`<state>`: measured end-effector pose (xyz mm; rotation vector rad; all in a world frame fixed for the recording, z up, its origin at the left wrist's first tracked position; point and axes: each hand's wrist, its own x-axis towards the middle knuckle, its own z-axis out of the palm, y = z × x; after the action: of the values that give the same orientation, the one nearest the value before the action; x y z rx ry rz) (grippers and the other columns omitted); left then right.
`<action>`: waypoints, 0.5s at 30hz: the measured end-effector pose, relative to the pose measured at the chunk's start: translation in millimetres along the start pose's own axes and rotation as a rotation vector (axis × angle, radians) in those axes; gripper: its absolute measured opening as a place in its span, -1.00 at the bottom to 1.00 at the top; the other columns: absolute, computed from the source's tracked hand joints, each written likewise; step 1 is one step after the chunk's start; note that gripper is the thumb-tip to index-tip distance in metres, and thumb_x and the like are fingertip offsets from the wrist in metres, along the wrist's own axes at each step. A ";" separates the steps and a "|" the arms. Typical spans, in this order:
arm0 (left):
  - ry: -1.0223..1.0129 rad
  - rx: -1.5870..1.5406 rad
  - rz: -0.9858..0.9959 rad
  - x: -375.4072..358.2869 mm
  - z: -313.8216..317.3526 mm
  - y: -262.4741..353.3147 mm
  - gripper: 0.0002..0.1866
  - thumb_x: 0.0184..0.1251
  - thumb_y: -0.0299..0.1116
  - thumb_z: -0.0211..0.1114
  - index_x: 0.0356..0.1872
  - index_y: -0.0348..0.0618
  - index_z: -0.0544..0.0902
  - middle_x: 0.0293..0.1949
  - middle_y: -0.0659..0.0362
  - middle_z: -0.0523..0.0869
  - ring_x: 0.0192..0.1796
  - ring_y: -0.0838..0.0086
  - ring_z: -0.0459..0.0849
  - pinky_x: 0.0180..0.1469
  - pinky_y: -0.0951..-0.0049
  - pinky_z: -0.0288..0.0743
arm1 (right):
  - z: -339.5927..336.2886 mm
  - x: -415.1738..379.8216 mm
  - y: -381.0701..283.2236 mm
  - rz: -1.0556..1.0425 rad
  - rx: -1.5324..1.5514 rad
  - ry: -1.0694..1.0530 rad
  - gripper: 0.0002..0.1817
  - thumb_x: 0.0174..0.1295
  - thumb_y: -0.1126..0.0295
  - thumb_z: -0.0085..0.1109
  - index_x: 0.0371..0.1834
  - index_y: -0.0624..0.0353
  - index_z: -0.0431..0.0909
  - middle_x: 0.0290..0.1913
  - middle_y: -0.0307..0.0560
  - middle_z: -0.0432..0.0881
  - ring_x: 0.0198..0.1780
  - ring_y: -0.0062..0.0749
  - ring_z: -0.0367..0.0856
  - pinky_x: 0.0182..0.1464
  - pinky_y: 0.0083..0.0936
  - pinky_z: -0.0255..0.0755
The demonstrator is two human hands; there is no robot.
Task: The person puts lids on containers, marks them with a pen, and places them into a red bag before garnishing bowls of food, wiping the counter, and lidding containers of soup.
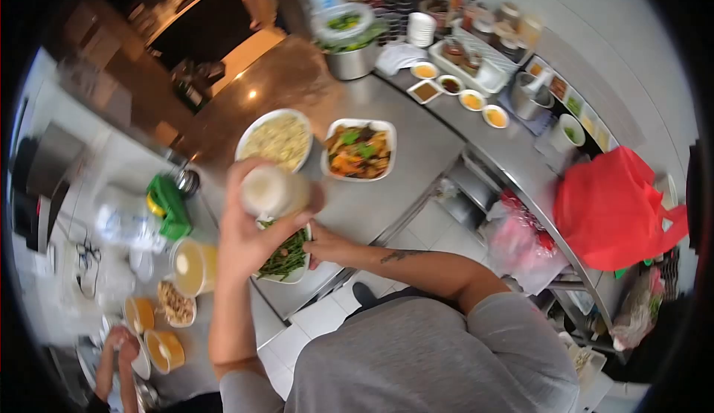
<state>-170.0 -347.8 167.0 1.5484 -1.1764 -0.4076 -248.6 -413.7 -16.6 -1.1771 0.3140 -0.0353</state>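
My left hand (249, 223) is wrapped around a pale, whitish jar-like container (269, 191), slightly blurred, held above the steel counter. Its contents cannot be made out. Just below it, my right hand (323, 244) grips the edge of a white dish (299, 274) of long green vegetables, partly hidden behind my left hand. Beyond the container stands a white bowl (239, 145) filled with a pale yellow, rice-like food. To its right, a squarish white dish (393, 152) holds a colourful stir-fry topped with green leaves.
Small sauce dishes (472, 100) line the right counter, near a red bag (613, 208). At left are a green object (171, 208), a tub of yellow liquid (195, 268) and orange-filled tubs (163, 350). Another person's hands (123, 344) show at lower left.
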 end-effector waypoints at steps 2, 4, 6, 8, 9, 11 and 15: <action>-0.103 -0.039 0.113 62.2 77.1 4.6 -0.29 -0.22 -0.39 0.53 0.06 -0.18 0.39 -0.02 0.14 0.50 0.05 0.43 0.49 0.13 0.39 0.34 | -24.7 4.7 8.1 -0.034 0.085 0.021 -0.36 0.13 0.51 -0.03 0.33 0.13 0.07 -0.15 0.07 0.54 -0.32 -0.33 0.64 -0.43 -0.49 0.61; -0.192 -0.130 0.216 113.0 153.1 15.3 -0.31 -0.19 -0.38 0.52 0.07 -0.20 0.40 -0.03 0.10 0.52 0.06 0.36 0.50 0.14 0.36 0.34 | -43.5 9.9 26.9 -0.009 0.047 -0.012 -0.37 0.19 0.38 0.04 0.34 0.13 0.07 -0.16 0.07 0.54 -0.34 -0.34 0.63 -0.42 -0.47 0.58; -0.213 -0.121 0.330 163.1 226.0 20.8 -0.33 -0.21 -0.41 0.49 0.05 -0.23 0.41 -0.05 0.03 0.54 0.06 0.23 0.50 0.14 0.29 0.34 | -73.3 2.5 24.7 0.005 -0.050 -0.113 -0.36 0.23 0.25 0.09 0.34 0.14 0.08 -0.15 0.06 0.55 -0.34 -0.36 0.63 -0.41 -0.47 0.56; -0.150 -0.018 0.475 212.6 297.2 1.9 -0.34 -0.23 -0.41 0.50 0.02 -0.22 0.42 -0.07 0.03 0.56 0.03 0.20 0.53 0.14 0.28 0.35 | -106.2 -18.9 22.5 0.013 -0.205 -0.290 -0.33 0.25 0.11 0.10 0.34 0.14 0.10 -0.13 0.04 0.55 -0.33 -0.40 0.62 -0.39 -0.47 0.55; -0.087 0.018 0.528 231.6 329.3 -5.1 -0.35 -0.22 -0.39 0.50 0.01 -0.19 0.42 -0.08 0.07 0.57 0.02 0.26 0.55 0.13 0.32 0.37 | -121.7 -36.2 23.5 -0.041 -0.152 -0.263 -0.35 0.25 0.09 0.08 0.33 0.15 0.14 -0.10 0.01 0.56 -0.29 -0.42 0.61 -0.36 -0.49 0.54; 0.072 0.069 0.489 265.8 399.0 -35.4 -0.34 -0.27 -0.41 0.49 0.00 -0.20 0.42 -0.09 0.01 0.56 0.01 0.11 0.52 0.10 0.24 0.37 | -154.1 -80.1 16.3 -0.032 -0.086 -0.172 -0.38 0.24 0.09 0.09 0.29 0.16 0.23 0.01 -0.01 0.54 -0.12 -0.42 0.57 -0.19 -0.47 0.52; 0.183 0.132 0.305 290.9 485.6 -86.5 -0.34 -0.26 -0.44 0.46 -0.01 -0.23 0.37 -0.07 -0.07 0.48 0.04 0.00 0.42 0.10 0.12 0.30 | -210.8 -131.9 31.1 -0.007 -0.140 0.055 -0.45 0.20 0.20 0.21 0.22 0.20 0.37 0.20 -0.02 0.44 0.21 -0.34 0.38 0.22 -0.39 0.29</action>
<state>-371.7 -861.8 15.3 1.4532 -1.2887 0.0142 -433.7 -566.7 -88.2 -1.3179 0.3653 -0.0519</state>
